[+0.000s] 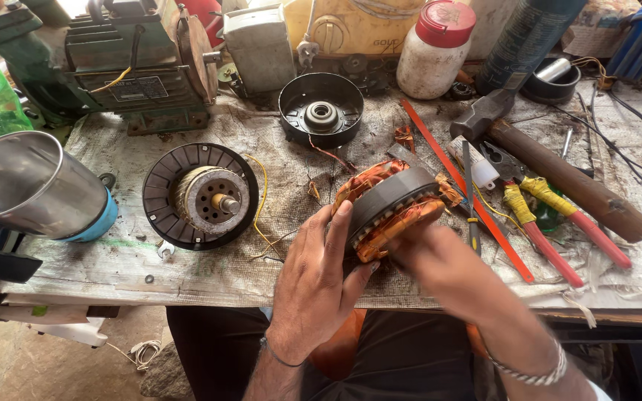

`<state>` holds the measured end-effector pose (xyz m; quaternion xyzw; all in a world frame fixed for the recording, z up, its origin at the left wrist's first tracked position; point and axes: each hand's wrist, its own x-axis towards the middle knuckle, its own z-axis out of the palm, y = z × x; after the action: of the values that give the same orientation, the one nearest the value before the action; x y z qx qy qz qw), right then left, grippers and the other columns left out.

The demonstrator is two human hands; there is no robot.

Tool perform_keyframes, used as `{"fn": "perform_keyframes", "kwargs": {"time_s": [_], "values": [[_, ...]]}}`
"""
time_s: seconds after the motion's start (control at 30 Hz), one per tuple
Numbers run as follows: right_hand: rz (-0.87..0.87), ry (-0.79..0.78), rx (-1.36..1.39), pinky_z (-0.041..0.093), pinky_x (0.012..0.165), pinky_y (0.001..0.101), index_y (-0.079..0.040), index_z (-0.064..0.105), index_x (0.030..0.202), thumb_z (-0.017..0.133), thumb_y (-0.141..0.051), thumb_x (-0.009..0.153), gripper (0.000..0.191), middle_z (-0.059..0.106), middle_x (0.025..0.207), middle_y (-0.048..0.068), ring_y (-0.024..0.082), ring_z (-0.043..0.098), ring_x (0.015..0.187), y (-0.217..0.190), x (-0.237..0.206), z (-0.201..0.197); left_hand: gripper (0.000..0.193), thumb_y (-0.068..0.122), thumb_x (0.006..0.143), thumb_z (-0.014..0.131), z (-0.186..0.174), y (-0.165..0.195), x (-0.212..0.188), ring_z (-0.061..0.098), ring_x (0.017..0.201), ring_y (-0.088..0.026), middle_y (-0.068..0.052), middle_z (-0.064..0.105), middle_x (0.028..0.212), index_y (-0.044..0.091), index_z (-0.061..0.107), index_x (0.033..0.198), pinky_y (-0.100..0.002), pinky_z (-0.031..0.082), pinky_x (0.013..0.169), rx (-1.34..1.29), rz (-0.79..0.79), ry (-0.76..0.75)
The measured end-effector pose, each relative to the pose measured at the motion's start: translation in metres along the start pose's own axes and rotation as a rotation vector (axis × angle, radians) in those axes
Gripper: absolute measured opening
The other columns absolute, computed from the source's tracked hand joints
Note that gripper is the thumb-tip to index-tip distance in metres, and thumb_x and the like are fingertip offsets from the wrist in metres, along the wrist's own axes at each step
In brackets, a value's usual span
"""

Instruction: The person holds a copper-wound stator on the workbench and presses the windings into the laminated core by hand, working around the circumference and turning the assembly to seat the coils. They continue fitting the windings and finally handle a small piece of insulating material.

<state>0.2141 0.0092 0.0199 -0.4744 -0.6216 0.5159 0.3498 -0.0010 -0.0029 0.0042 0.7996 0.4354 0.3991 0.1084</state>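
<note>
My hands, left (313, 271) and right (440, 263), both grip the copper-wound stator (391, 208) just above the bench's (98, 260) near edge. The bench is covered in grimy cloth, crowded with a rotor (200, 195), end cap (321, 109), hammer (551, 163), pliers (551, 223) and steel jar (27, 182). Bare dirt floor (24, 364) lies below.

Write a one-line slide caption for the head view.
Left hand and right hand hold a copper-wound motor stator above a cluttered workbench.
</note>
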Motion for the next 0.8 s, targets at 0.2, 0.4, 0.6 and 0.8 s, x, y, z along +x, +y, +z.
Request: {"fn": "perform_keyframes", "kwargs": {"time_s": [0.2,0.4,0.6,0.8], "values": [[-0.193,0.021,-0.446,0.057,0.082,0.0377,0.001,0.072,0.116,0.057,-0.014,0.097,0.029,0.079,0.102,0.010,0.024,0.075,0.090,-0.008,-0.009,0.002,0.088,0.021,0.084,0.080,-0.006,0.004,0.001,0.051,0.135,-0.046,-0.031,0.047,0.147,0.004,0.032,0.156,-0.056,0.045,0.110,-0.018,-0.008,-0.010],[-0.224,0.032,-0.048,0.056,0.082,0.0432,0.002,0.067,0.121,0.051,-0.009,0.099,0.030,0.076,0.107,0.022,0.035,0.070,0.095,-0.015,-0.003,0.015,0.091,0.019,0.085,0.079,-0.005,0.003,0.001,0.051,0.136,-0.046,-0.031,0.046,0.148,0.004,0.028,0.158,-0.055,0.045,0.110,-0.027,0.001,0.009],[0.014,0.023,-0.988,0.055,0.071,0.0424,-0.014,0.071,0.117,0.059,-0.023,0.092,0.029,0.075,0.085,0.013,0.031,0.073,0.076,-0.031,-0.015,0.015,0.094,0.020,0.084,0.079,-0.002,0.000,-0.002,0.051,0.135,-0.045,-0.031,0.046,0.147,0.004,0.025,0.159,-0.056,0.045,0.110,0.003,-0.035,-0.024],[0.248,0.253,0.267,0.035,0.054,0.0407,0.003,0.073,0.128,0.056,-0.020,0.105,0.036,0.069,0.087,0.015,0.021,0.051,0.065,-0.010,-0.006,0.017,0.097,0.022,0.082,0.081,0.002,-0.001,-0.001,0.051,0.134,-0.045,-0.031,0.045,0.146,0.008,0.025,0.159,-0.056,0.046,0.108,0.019,-0.050,-0.039]]}}
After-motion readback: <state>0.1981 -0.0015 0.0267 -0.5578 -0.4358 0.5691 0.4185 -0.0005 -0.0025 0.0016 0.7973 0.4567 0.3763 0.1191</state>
